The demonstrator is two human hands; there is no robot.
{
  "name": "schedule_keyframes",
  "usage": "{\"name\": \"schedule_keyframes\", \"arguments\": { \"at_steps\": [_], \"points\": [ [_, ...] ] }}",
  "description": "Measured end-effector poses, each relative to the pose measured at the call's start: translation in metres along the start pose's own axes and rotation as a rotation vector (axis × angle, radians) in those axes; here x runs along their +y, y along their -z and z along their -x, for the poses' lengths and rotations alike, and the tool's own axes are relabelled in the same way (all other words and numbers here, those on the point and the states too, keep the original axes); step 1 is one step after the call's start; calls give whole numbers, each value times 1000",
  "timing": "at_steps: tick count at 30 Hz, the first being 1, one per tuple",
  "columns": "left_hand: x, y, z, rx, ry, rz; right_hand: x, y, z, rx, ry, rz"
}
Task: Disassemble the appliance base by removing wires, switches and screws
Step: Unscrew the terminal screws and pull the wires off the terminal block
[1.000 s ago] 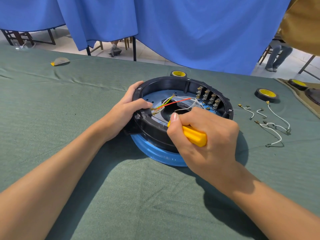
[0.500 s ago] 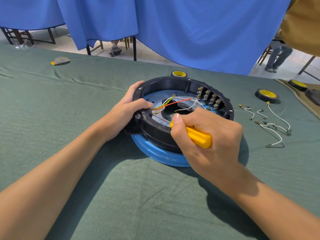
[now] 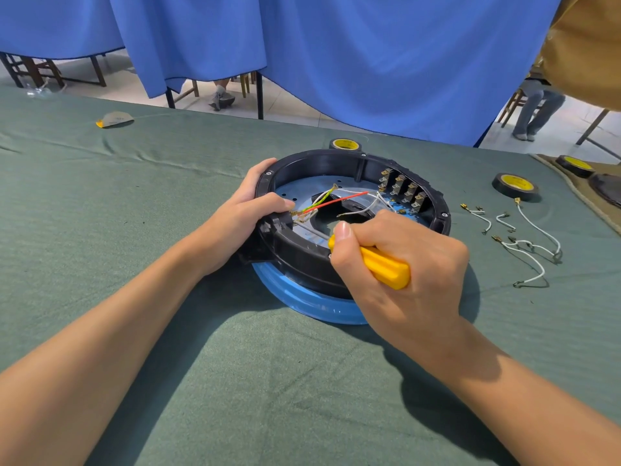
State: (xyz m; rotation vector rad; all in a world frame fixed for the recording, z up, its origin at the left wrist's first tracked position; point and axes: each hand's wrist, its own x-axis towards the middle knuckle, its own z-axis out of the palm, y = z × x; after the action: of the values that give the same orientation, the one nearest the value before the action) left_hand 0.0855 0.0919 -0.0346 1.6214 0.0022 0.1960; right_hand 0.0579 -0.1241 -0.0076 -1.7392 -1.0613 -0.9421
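Shift of right hand (image 3: 415,253) and screwdriver (image 3: 383,267): edged slightly toward the right edge of the tabletop (image 3: 235,381) against a second ago; left hand (image 3: 238,216) and appliance base (image 3: 302,264) unchanged in place.
Tabletop: covered in green cloth; blue curtain (image 3: 369,62) hanging beyond far edge.
Appliance base: round, black ring on blue rim, open side up, near mid-tabletop, somewhat toward far edge.
Left hand: curled round left wall of ring, thumb tip beside wire ends.
Right hand: closed round yellow handle above near wall; grey shaft pointing at inner left wall, tip contact too small to tell.
Hands: apart.
Switch row (image 3: 401,191): against far-right inner wall.
Tape rolls: one (image 3: 344,143) just behind base, one (image 3: 514,186) toward right edge.
Inner wires: red wire (image 3: 336,201), green-yellow, white, crossing centre opening.
Loose wires (image 3: 531,243): white, between base and right edge.
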Motion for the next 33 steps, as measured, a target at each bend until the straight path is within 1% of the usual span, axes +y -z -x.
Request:
{"name": "schedule_keyframes", "arguments": {
  "at_steps": [6,12,22,33],
  "points": [
    [-1,0,-1,0,-7,-5,-1,0,0,-34,29,19],
    [1,-2,1,6,-1,11,1,-2,1,-18,53,38],
    [1,-1,1,6,-1,14,1,-2,0,20,8,17],
    [2,-2,2,12,0,18,1,0,0,-13,20,23]
  ]
}}
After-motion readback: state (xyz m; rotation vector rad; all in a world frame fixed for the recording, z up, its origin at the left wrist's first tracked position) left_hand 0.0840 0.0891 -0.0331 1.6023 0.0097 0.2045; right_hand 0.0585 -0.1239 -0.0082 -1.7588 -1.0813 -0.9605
